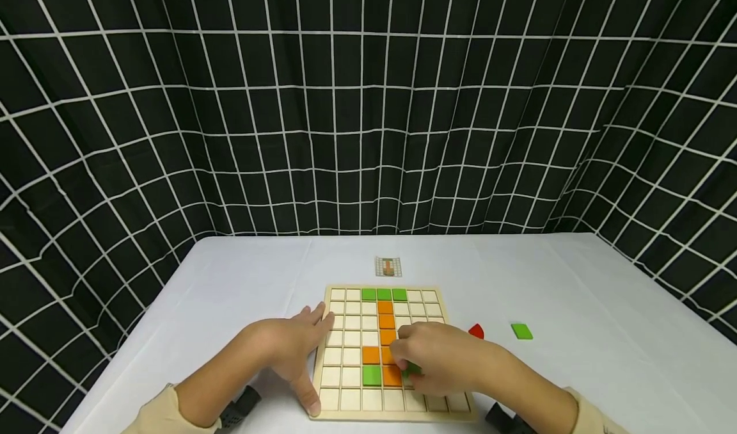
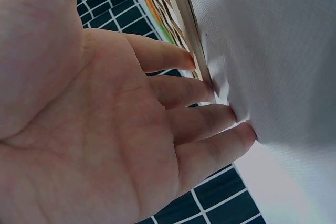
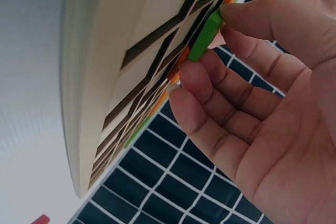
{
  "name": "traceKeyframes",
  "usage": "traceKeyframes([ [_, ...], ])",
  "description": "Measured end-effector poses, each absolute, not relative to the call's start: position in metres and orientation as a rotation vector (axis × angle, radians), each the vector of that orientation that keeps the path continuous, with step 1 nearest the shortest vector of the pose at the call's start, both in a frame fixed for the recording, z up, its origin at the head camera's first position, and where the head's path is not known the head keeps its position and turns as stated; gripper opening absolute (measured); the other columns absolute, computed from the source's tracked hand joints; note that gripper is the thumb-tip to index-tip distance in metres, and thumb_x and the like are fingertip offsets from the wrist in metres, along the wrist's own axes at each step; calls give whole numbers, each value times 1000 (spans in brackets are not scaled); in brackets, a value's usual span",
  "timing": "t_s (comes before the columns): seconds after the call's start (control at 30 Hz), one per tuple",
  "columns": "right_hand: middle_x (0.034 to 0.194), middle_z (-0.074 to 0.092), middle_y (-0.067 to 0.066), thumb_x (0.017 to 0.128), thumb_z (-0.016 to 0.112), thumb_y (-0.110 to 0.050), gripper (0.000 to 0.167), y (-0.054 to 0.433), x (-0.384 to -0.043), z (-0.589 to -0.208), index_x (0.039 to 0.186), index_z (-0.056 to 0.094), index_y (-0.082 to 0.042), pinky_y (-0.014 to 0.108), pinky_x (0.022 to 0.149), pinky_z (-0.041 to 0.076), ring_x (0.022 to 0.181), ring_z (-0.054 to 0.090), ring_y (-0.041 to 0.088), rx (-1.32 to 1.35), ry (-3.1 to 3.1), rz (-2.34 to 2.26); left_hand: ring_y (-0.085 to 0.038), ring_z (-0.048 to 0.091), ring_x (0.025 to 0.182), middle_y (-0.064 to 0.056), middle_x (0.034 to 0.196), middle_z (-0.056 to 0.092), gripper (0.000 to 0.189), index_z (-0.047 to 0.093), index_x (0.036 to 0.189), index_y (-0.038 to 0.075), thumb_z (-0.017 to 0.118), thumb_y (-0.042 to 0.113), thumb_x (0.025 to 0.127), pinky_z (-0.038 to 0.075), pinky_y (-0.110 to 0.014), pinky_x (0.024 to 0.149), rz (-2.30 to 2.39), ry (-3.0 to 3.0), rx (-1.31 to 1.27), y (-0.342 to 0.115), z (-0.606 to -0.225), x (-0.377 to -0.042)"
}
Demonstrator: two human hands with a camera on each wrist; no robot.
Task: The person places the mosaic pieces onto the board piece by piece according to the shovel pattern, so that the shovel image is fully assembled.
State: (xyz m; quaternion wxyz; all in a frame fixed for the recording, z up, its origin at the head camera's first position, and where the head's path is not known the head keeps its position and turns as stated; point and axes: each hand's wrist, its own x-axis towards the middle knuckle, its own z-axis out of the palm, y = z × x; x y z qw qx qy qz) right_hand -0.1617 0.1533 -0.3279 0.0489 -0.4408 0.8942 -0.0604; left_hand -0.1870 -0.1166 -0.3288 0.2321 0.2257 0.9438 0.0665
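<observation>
A wooden grid board [image 1: 350,397] lies on the table. Green tiles [image 1: 384,294] fill three cells of its top row, with a column of orange tiles [image 1: 387,321] below. Lower down, one more orange tile [image 1: 371,355] and a green tile [image 1: 372,376] sit left of the column. My left hand [image 1: 290,351] steadies the board's left side, fingers extended along its edge and thumb at the near corner. Between thumb and fingers, my right hand [image 1: 440,358] pinches a green tile [image 3: 207,35], tilted at the grid right of the column's lower end.
To the right of the board lie a loose green tile [image 1: 521,331] and a red piece [image 1: 476,331], partly hidden by the right hand. A small pattern card [image 1: 388,267] lies beyond the board's far edge. Black curtain with white grid lines [image 1: 345,114] surrounds the white table [image 1: 247,274].
</observation>
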Motion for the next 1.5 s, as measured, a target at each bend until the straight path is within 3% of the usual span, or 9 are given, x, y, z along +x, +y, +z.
traceKeyframes([
  [0.7, 73, 43, -13, 80, 79, -9, 21, 149, -153, -333, 78, 61, -19, 16, 62, 41, 65, 42, 3, -1390, 2776, -63, -32, 15, 151, -12, 166, 14, 142, 24, 160, 9, 93, 61, 47, 29, -55, 113, 172, 2588, 608, -117, -331, -186],
  [1.07, 80, 53, -15, 83, 82, -14, 14, 156, -153, -335, 90, 71, -19, 17, 68, 47, 69, 47, 0, -1342, 2756, -152, -31, 16, 151, -11, 166, 14, 142, 25, 160, 9, 93, 62, 47, 28, -55, 114, 184, 2582, 617, -115, -332, -186],
  [1.5, 73, 40, -13, 78, 84, -9, 17, 160, -139, -335, 79, 70, -19, 13, 60, 38, 64, 39, 1, -1561, 2834, 99, -33, 15, 151, -12, 166, 14, 143, 25, 160, 8, 93, 62, 46, 28, -57, 113, 181, 2603, 625, -117, -330, -186],
])
